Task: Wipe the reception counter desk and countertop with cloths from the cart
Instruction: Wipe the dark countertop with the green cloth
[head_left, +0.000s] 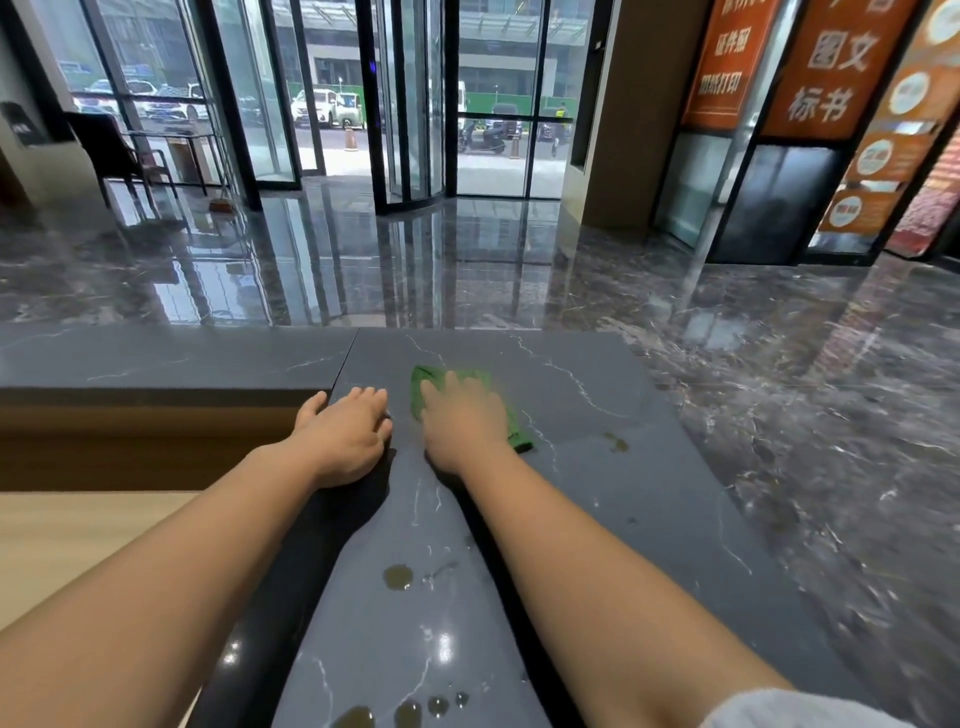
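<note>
Green cloth (434, 375) pressed under right grip (465, 418), far end of table (597, 499).
Cloth is pinned by straight fingers, unclenched; long axis far-left to near-right. A brown smear (616, 441) is seen just right of it, nearer the right arm. Left grip (343, 436) is laid released by the table's left edge.

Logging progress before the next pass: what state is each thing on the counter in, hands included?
green cloth: lying flat on the countertop, mostly covered by the right hand.
right hand: fingers flat on the cloth, pressing it down.
left hand: resting on the countertop by its inner edge, holding nothing.
countertop: glossy, not yet clean.
brownish drops: unwiped, between the forearms.
brownish spot: unwiped, right of the cloth.
</note>
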